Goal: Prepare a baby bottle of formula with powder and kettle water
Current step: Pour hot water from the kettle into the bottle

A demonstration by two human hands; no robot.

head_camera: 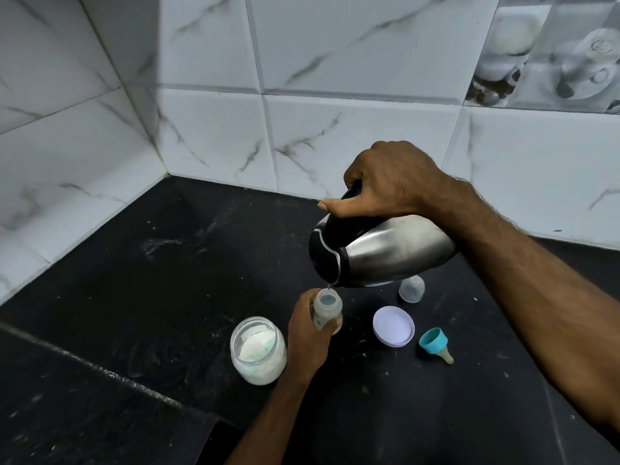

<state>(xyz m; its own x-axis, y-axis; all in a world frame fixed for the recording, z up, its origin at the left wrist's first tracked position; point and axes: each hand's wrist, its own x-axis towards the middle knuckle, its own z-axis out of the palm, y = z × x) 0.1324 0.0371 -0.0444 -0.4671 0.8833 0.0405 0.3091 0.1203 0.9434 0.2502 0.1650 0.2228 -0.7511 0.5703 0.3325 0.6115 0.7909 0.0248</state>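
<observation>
**Kettle-to-bottle pour, mid-stream**

While the kettle tips, the baby bottle (327,309) stands on the black counter (151,280), just right of the open powder jar (258,350), with the left hand (310,333) wrapped round its body, thumb across the front. It's a small light plastic thing with a narrow mouth, so I'd guess it would tip easily if let go. Holding it low on the body looks right, though the wall may warm up.

The right hand (385,182) is curled tight round the black handle of the steel kettle (379,253), spout just above the bottle mouth. A thin stream seems to be running, hard to be sure at this size. The kettle looks heavy and smooth, so the handle is the only sensible grip.

Count: one bottle, one kettle, one jar, one lilac jar lid (393,325), one teal teat ring (434,343), one clear cap (411,288).
</observation>
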